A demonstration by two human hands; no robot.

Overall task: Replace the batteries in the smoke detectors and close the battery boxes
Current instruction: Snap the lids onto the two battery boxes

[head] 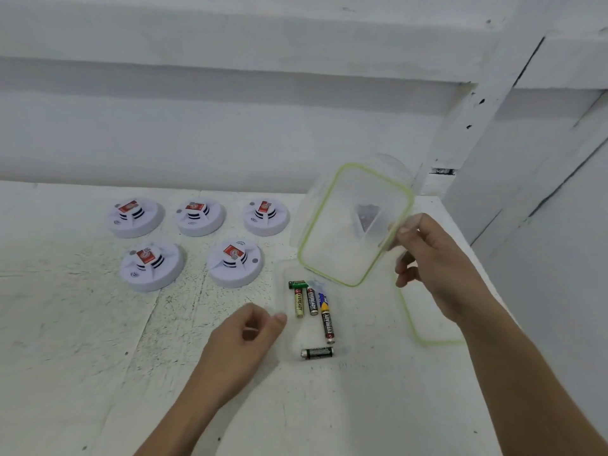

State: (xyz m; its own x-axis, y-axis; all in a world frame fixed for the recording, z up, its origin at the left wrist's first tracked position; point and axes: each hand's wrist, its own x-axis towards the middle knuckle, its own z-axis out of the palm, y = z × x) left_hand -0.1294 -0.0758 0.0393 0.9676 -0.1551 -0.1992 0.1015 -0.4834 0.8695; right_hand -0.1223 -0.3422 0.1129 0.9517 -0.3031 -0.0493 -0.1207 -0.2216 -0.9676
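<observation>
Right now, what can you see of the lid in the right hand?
Clear plastic lid, rectangular with rounded corners, a yellow-green seal round its rim and a locking flap at the far end. It is held off the table, tilted, by the far end of the open battery box. The right hand pinches its right edge; nothing else touches it.

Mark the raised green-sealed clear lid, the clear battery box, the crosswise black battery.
Raised clear plastic lid with green seal (339,238): head view, clear panel.
Clear plastic battery box (309,334): head view, bare floor.
Black cylindrical battery lying crosswise (316,353): head view, mid-body.
</observation>
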